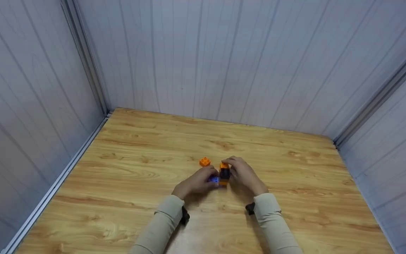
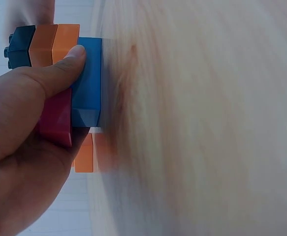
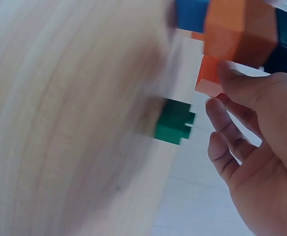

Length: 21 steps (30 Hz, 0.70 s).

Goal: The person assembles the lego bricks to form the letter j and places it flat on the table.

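Note:
A small stack of toy building bricks (image 1: pixel 225 173) stands between the two hands. In the left wrist view it has a blue brick (image 2: pixel 90 83) at the base, orange bricks (image 2: pixel 64 39) above and a dark studded brick (image 2: pixel 21 46) on top. My left hand (image 1: pixel 200 180) grips the base, its thumb across the blue and orange bricks and a magenta brick (image 2: pixel 57 118) inside its grasp. My right hand (image 1: pixel 245 174) holds the stack from the right, with fingers curled at its upper end; some fingertips are hidden. Its thumb is by an orange brick (image 3: pixel 209 77).
A loose orange brick (image 1: pixel 204 162) lies on the wooden table (image 1: pixel 136 158) beyond the left hand. In the right wrist view a green brick (image 3: pixel 175 122) stands on the table near the right hand's fingers. Pale panel walls (image 1: pixel 189 60) enclose the table's back and sides.

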Available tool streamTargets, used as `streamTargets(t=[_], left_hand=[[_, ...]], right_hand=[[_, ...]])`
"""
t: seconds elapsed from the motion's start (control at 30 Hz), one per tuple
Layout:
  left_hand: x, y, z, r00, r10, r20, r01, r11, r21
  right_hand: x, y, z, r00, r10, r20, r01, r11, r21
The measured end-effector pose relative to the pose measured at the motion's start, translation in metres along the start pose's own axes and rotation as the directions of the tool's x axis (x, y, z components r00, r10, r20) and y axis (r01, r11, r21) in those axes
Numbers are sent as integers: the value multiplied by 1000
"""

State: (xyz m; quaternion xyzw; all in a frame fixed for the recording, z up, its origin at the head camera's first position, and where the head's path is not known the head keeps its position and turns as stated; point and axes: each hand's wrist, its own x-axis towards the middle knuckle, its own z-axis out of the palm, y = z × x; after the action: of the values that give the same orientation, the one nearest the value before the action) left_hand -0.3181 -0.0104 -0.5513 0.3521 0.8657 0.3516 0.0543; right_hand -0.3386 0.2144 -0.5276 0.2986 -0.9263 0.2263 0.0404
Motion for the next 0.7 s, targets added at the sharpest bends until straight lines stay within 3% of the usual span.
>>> streamTargets(t=[0.47,0.7], left_hand=[[0,0,1,1000,-11,2,11,1000,-6],[1,-1,1,1000,2,-4,-2,1000,-14]], right_hand=[[-13,-10,-22,996,48,-74,-46,999,22],[-19,-19,-31,992,23,-121,-20,999,29]])
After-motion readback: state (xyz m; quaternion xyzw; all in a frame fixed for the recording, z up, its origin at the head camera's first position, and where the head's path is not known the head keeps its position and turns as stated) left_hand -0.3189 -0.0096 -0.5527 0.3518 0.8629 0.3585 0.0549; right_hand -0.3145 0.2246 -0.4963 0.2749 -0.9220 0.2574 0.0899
